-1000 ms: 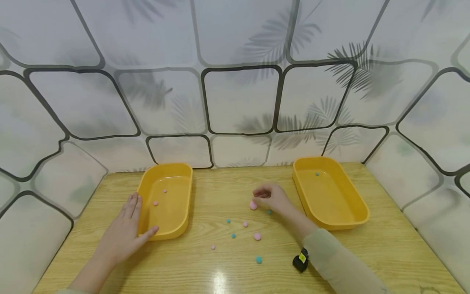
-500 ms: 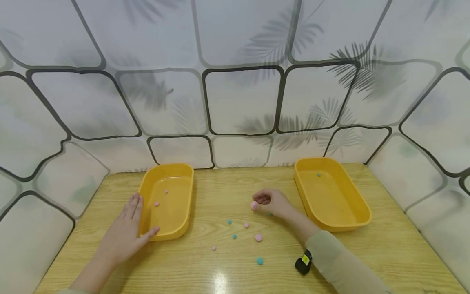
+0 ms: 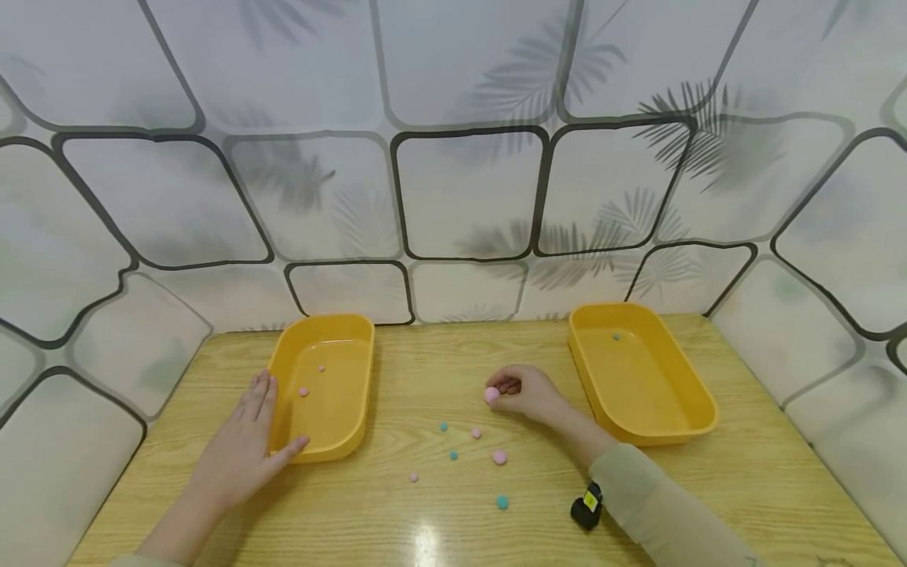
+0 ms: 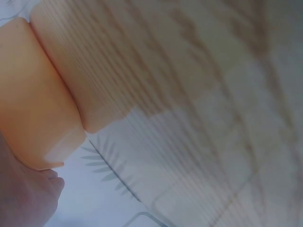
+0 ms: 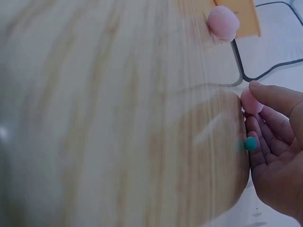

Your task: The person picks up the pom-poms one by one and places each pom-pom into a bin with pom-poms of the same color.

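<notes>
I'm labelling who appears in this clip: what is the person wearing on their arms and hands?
Both hands are bare, with no gloves or rings visible. The right arm wears a loose, pale beige long sleeve. Under its wrist sits a small black device with a yellow marking. The left forearm shows no sleeve up to the picture's edge.

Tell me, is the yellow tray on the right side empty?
Not quite empty. The right yellow tray has one tiny teal ball lying near its far end; the rest of its floor is bare.
</notes>
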`<state>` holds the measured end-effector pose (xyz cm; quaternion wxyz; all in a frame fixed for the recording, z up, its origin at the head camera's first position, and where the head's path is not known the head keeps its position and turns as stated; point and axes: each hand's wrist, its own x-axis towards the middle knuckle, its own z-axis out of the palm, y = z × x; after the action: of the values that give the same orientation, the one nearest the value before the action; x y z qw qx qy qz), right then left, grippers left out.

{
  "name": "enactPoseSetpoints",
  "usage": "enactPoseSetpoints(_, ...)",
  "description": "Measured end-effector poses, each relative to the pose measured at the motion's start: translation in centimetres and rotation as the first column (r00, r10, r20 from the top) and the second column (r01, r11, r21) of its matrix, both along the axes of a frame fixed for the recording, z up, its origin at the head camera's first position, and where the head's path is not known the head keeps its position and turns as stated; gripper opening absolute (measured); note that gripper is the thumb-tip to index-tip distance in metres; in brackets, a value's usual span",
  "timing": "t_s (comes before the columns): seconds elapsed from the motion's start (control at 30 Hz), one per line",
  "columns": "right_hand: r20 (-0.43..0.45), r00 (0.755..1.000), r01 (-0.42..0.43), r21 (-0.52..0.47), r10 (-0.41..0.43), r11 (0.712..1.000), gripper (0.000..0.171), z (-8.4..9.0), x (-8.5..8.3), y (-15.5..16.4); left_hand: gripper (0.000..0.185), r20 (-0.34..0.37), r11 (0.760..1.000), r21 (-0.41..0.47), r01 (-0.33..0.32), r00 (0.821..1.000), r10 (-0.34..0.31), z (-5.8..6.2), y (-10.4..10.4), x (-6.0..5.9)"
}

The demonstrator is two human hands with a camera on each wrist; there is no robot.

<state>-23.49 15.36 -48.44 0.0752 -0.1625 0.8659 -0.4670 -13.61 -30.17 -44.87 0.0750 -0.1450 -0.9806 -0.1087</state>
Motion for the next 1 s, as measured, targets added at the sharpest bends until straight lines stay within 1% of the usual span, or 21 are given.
enactPoseSetpoints(0.17, 0.013, 1.000, 0.008, 0.008, -0.008, 1.000, 0.026, 0.0, 0.0, 0.0, 0.107, 0.020, 1.000, -0.001, -0.003, 1.000, 0.003, 0.1, 0.0, -0.1)
enactPoseSetpoints(0.47, 0.049, 0.996, 0.069, 0.023, -0.070, 0.997, 0.025, 0.2, 0.1, -0.2, 0.106, -0.005, 1.000, 0.000, 0.007, 1.000, -0.007, -0.2, 0.0, -0.1)
enactPoseSetpoints(0.6, 0.055, 0.993, 0.100, 0.032, -0.102, 0.994, 0.027, 0.6, -0.1, -0.7, 0.106, 0.003, 1.000, 0.004, 0.004, 1.000, -0.004, -0.2, -0.1, -0.1)
enactPoseSetpoints(0.67, 0.052, 0.993, 0.109, 0.032, -0.111, 0.994, 0.027, 0.9, -0.2, -1.1, 0.107, 0.006, 1.000, 0.005, 0.005, 1.000, -0.005, -0.2, -0.2, -0.1)
enactPoseSetpoints(0.77, 0.039, 0.993, 0.111, 0.028, -0.112, 0.993, 0.028, 1.5, -0.4, -1.6, 0.106, -0.010, 1.000, 0.005, 0.009, 1.000, -0.009, -0.3, -0.2, -0.1)
enactPoseSetpoints(0.9, 0.011, 0.995, 0.094, 0.032, -0.094, 0.995, 0.027, 2.5, -0.8, -2.4, 0.105, -0.031, 1.000, 0.004, 0.010, 0.999, -0.010, -0.5, -0.2, 0.0)
enactPoseSetpoints(1.0, -0.003, 0.996, 0.084, 0.020, -0.084, 0.996, 0.028, 3.3, -0.9, -2.9, 0.105, -0.029, 1.000, 0.005, 0.006, 1.000, -0.006, -0.5, -0.3, 0.0)
